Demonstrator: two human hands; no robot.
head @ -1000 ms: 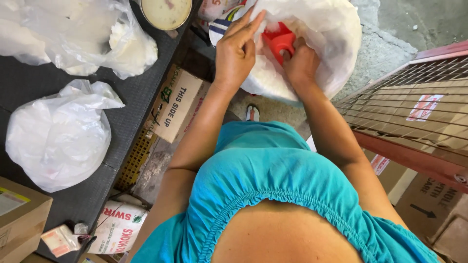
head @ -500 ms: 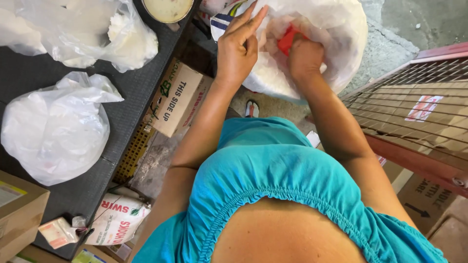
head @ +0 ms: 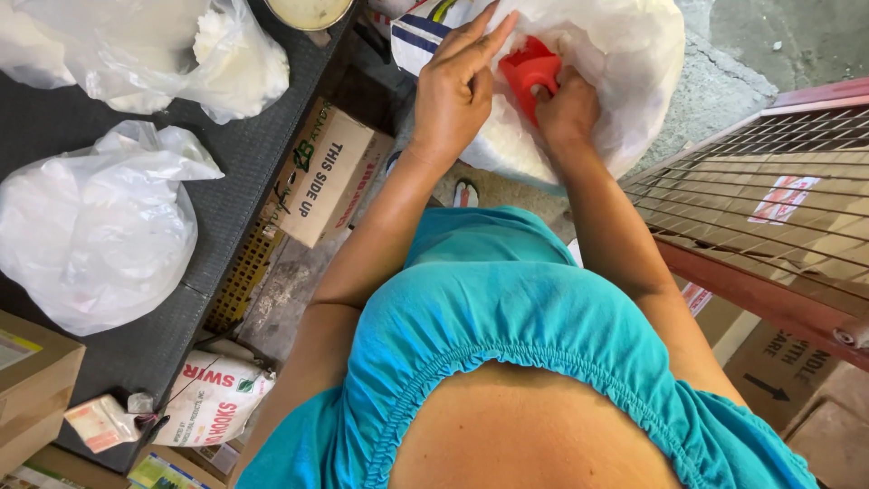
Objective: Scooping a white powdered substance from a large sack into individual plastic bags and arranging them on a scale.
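Left hand: (head: 455, 95) fingers spread, flat on the white sack's (head: 625, 81) rim.
Right hand: (head: 566, 107) closed around the red scoop (head: 528, 71).
Scoop: inside the sack, at 12 o'clock.
Tabletop: (head: 109, 154) at 9 o'clock, carrying tied plastic bags (head: 90, 244).

A dark textured tabletop (head: 100, 154) runs along the left, carrying bulging translucent plastic bags of white stuff (head: 90, 235), brown cardboard boxes (head: 32, 380) at its near edge and a small pink-and-white packet (head: 101, 421). The grey concrete floor (head: 724, 81) bears the big white sack (head: 615, 81).
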